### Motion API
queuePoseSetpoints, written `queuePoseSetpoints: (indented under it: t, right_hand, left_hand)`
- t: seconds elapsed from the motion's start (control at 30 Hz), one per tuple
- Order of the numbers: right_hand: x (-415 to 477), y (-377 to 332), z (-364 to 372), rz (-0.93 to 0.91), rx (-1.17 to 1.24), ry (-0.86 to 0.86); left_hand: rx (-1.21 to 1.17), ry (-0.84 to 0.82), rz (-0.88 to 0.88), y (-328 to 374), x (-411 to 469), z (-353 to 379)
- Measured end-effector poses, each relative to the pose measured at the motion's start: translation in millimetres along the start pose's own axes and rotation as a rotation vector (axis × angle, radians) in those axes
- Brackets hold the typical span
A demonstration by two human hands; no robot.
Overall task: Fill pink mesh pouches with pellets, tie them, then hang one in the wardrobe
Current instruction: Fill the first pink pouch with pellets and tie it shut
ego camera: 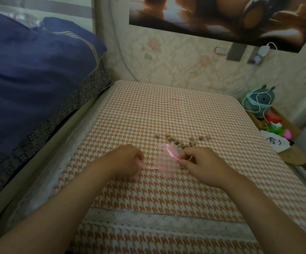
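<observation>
A pink mesh pouch [164, 165] lies flat on the orange-and-white houndstooth cloth [167, 110], between my two hands. My left hand [126, 159] pinches a pink ribbon [148, 168] that runs from it to the pouch's left side. On the other side, my right hand [201, 165] pinches the ribbon at the pouch's upper right edge. A scatter of small tan pellets [183, 142] sits on the cloth just behind the pouch and my right hand. More pink mesh shows under my left hand; I cannot tell whether it is a second pouch.
A dark blue quilt [29, 79] is heaped on the bed to the left. At the right edge stand a box of colourful toys [275, 127], a teal plush [260, 101] and a white charger cable [273, 70]. Wallpapered wall and a poster [222, 17] rise behind.
</observation>
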State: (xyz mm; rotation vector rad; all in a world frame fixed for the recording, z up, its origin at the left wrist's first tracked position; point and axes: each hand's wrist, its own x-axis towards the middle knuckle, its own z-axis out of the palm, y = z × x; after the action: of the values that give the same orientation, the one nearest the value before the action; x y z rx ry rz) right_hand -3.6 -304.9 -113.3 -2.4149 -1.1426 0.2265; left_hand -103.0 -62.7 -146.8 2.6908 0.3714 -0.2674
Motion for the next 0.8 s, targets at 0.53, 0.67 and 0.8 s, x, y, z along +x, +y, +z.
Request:
queuePoseSetpoints:
  t: [0.53,0.67,0.8]
  right_hand:
    - [34,-9,19,-0.018,0.018,-0.035]
    - [47,-13,21,-0.041,0.025,-0.036]
    - [61,-18,24,-0.08,0.024,-0.02]
  left_hand:
    - [-0.077,0.426,0.135,7,20,-22]
    - [-0.186,0.258,0.334,14,13,-24]
    - [-0.137,0.279,0.242,8,12,-20]
